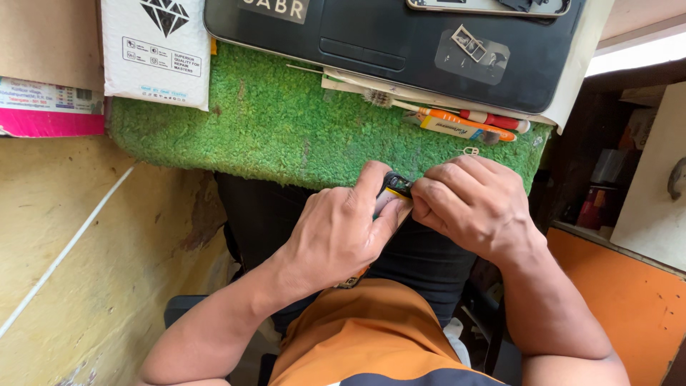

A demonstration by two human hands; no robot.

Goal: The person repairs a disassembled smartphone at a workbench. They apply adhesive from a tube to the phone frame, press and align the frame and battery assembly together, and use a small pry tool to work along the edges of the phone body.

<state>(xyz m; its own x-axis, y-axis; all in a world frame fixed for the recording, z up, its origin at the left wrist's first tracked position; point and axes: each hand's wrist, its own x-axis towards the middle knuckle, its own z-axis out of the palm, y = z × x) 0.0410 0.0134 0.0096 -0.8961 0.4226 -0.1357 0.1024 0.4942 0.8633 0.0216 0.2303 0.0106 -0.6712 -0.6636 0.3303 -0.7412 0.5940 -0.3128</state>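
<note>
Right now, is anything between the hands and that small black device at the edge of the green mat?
Nothing visible. The left hand and right hand both grip the small black device directly, pinched between their fingers just past the green mat. The screwdrivers lie farther back, clear of it.

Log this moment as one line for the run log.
left hand: grips small black device | right hand: pinches its end | under: green mat | behind: laptop

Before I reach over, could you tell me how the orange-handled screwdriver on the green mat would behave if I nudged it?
The orange-handled screwdriver looks slim and round, so it would probably roll on a bare surface. Here the shaggy green mat should grip it and slow it. It lies tucked against other tools beside the black laptop, so a push may shift those too. It seems light and rigid.
</note>
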